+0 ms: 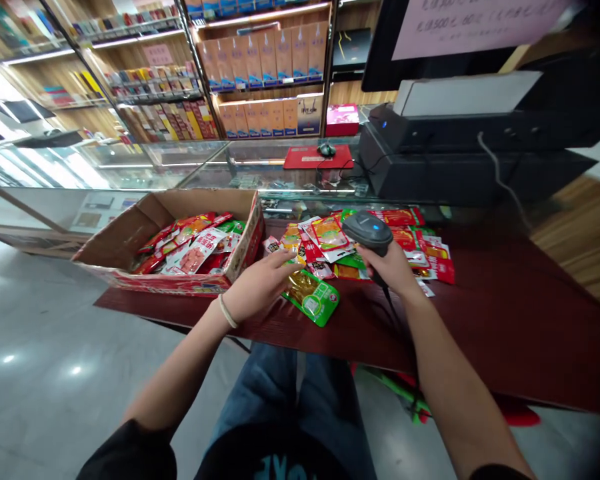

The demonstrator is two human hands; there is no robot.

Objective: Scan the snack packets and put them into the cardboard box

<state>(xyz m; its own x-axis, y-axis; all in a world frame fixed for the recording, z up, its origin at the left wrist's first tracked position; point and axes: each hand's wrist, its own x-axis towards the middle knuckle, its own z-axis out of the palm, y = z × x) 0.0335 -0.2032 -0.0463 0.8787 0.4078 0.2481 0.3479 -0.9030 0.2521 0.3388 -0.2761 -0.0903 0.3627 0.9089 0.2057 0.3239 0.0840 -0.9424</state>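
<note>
My right hand [393, 267] is wrapped around the handle of a black and grey barcode scanner [367, 230], whose head points forward and left over a pile of snack packets [330, 237]. My left hand [260, 283] is palm down with its fingers stretched out, at the upper left end of a green snack packet [315, 300] with a clear window. That packet lies at the front of the pile; its end by my fingers is partly covered, and whether they touch it I cannot tell. The scanner's cable runs down past my right forearm.
An open cardboard box [240, 267] holding many snack packets stands on the left of the dark red table [505, 320]. Behind are a glass counter [205, 167], a mouse [326, 150] on a red mat [300, 159], and black checkout equipment [430, 177] at right.
</note>
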